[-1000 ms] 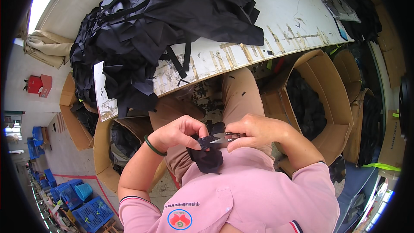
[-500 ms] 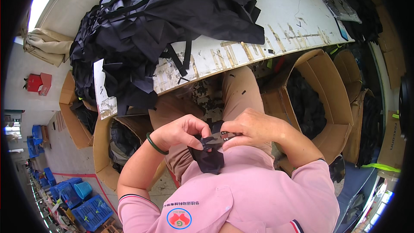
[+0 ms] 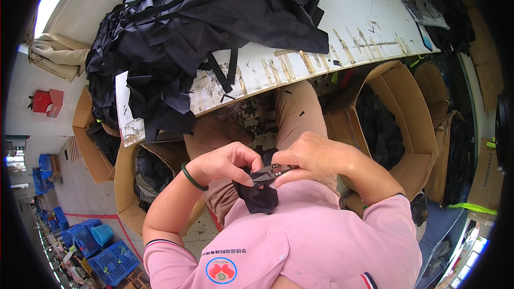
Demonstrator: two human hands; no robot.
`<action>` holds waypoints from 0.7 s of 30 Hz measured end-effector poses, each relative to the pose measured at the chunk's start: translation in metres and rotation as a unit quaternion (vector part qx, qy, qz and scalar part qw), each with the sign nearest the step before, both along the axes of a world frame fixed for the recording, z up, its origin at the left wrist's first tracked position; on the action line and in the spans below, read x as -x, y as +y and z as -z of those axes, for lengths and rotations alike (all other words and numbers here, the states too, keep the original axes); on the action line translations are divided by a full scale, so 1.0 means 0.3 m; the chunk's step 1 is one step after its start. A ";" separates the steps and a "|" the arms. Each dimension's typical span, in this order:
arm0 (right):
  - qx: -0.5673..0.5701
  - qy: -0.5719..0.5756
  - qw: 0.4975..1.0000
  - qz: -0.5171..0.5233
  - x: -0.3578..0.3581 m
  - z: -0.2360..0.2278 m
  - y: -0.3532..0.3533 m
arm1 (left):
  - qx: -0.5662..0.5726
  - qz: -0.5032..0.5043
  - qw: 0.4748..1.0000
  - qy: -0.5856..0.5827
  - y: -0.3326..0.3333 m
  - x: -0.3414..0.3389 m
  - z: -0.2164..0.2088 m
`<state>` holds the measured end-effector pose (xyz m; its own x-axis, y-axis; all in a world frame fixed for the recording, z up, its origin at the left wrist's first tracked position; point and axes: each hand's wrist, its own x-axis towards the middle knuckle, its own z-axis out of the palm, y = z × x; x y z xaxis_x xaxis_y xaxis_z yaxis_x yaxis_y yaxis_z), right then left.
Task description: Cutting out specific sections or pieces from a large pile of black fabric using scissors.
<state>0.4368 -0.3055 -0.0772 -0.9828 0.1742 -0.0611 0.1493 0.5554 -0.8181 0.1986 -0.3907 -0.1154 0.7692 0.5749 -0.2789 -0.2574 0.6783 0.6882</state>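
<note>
Over my lap, my left hand (image 3: 234,164) pinches a small black fabric piece (image 3: 259,200) that hangs down against my pink shirt. Thread snips (image 3: 266,174) with grey blades and a dark handle sit closed in by my right hand (image 3: 300,159). Their blades point left and touch the fabric close to my left fingertips. Whether they are cutting through an edge or a thread is too small to tell. Ahead, a large heap of black cut fabric (image 3: 214,16) covers much of the table and spills over its left end.
The white table (image 3: 353,16) has worn tape marks along its near edge. Open cardboard boxes with black fabric stand on the right (image 3: 417,123) and left (image 3: 126,192). Blue plastic crates (image 3: 115,262) stand on the floor at the far left. A red box (image 3: 47,103) is at the left wall.
The snips have shifted slightly left and turned a little, their blades now deeper over the fabric by my left fingers. My left hand stays nearly in place with its grip.
</note>
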 end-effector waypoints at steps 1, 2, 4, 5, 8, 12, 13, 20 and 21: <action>0.000 0.000 1.000 0.000 0.000 0.001 0.000 | -0.001 0.003 1.000 -0.003 0.000 -0.003 0.001; -0.012 -0.004 1.000 -0.006 0.001 0.005 0.001 | -0.003 0.006 1.000 -0.005 0.000 -0.005 0.001; -0.024 -0.007 1.000 -0.013 0.002 0.011 0.000 | -0.002 0.009 1.000 -0.001 -0.002 -0.005 0.000; -0.026 0.002 1.000 -0.012 0.001 0.013 0.000 | -0.001 0.011 1.000 0.002 -0.003 -0.006 0.000; -0.032 0.015 0.999 -0.014 -0.001 0.021 0.002 | 0.003 0.012 1.000 0.001 -0.005 -0.010 0.006; -0.022 0.014 1.000 -0.011 -0.004 0.027 0.001 | 0.003 0.012 1.000 0.002 -0.006 -0.012 0.010; -0.022 0.014 1.000 -0.011 -0.006 0.031 0.001 | -0.005 0.012 1.000 0.002 -0.006 -0.011 0.014; 0.032 0.001 0.995 0.095 -0.031 0.025 -0.009 | -0.002 -0.076 0.997 0.013 -0.022 -0.008 0.006; 0.058 0.010 0.986 0.158 -0.034 0.019 -0.018 | -0.005 -0.074 0.997 0.015 -0.027 -0.013 0.007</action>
